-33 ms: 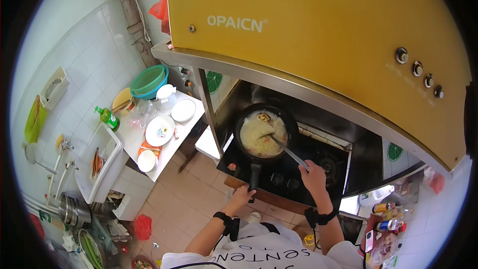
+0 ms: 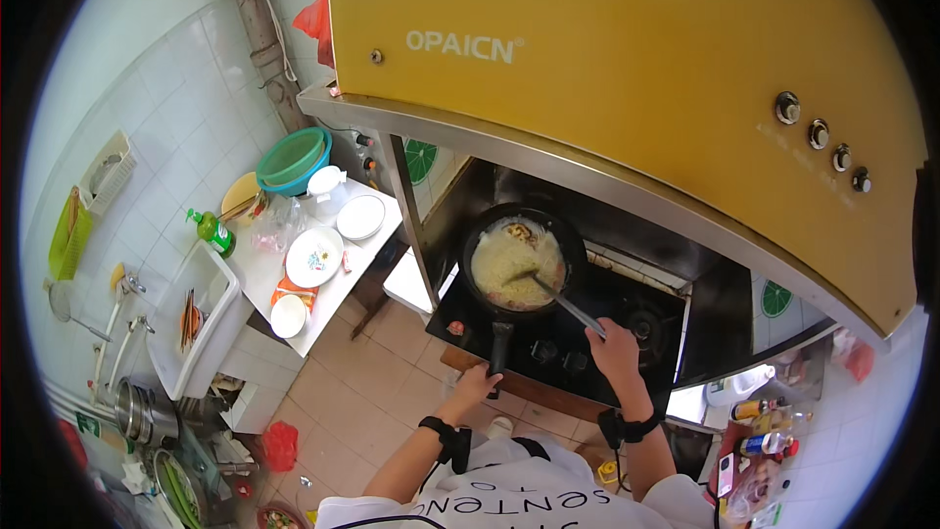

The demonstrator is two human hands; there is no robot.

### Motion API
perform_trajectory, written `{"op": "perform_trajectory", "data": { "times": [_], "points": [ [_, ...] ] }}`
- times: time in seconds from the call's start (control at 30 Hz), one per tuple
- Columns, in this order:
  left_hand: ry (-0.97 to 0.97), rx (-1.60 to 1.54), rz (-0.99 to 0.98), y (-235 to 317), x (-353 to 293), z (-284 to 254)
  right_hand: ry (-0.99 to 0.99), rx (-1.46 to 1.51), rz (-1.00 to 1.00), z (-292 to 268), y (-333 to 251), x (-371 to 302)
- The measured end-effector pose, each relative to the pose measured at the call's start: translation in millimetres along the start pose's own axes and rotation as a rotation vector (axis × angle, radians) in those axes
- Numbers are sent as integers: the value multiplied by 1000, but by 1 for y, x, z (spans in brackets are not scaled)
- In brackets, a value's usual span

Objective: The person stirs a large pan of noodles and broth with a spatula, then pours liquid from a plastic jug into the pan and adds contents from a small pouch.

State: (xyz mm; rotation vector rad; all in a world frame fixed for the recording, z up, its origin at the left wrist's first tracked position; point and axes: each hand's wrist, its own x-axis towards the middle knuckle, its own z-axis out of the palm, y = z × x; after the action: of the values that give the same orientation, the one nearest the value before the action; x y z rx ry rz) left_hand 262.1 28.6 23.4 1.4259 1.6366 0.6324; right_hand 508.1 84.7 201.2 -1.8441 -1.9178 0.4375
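Observation:
A black frying pan (image 2: pixel 576 253) sits on the left burner of the black gas stove (image 2: pixel 615 377). Pale yellow food (image 2: pixel 501 260) with a browned patch at its far edge covers much of the pan's inside. Low in the picture, my left hand (image 2: pixel 474 387) is closed around the pan's black handle (image 2: pixel 500 345). My right hand (image 2: pixel 615 348) grips a metal spatula (image 2: pixel 578 312), which slants left into the pan. Its dark blade rests in the near part of the food and is partly covered by it.
A yellow range hood (image 2: pixel 607 49) overhangs the stove. On the left, a white table (image 2: pixel 343 300) holds plates, bowls and green and blue basins (image 2: pixel 294 159), beside a white sink (image 2: pixel 223 318). Bottles (image 2: pixel 769 444) stand at the lower right. A red bag (image 2: pixel 281 446) lies on the tiled floor.
The spatula's blade has shifted slightly nearer to me within the food, and my right hand has moved a little with it. My left hand stays on the pan handle.

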Motion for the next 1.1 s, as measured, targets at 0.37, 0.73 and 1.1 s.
{"op": "perform_trajectory", "data": {
  "times": [0.37, 0.73, 1.1],
  "points": [
    [-35, 163, -2, 18, -5, -8, 11, -80, -64, -12, 16, -18],
    [-48, 165, -9, 16, -6, -6, 100, -69, -242, -57, 10, -5],
    [34, 217, 21, 2, -4, 7, -42, -144, -255, -14, 8, 44]
  ]
}}
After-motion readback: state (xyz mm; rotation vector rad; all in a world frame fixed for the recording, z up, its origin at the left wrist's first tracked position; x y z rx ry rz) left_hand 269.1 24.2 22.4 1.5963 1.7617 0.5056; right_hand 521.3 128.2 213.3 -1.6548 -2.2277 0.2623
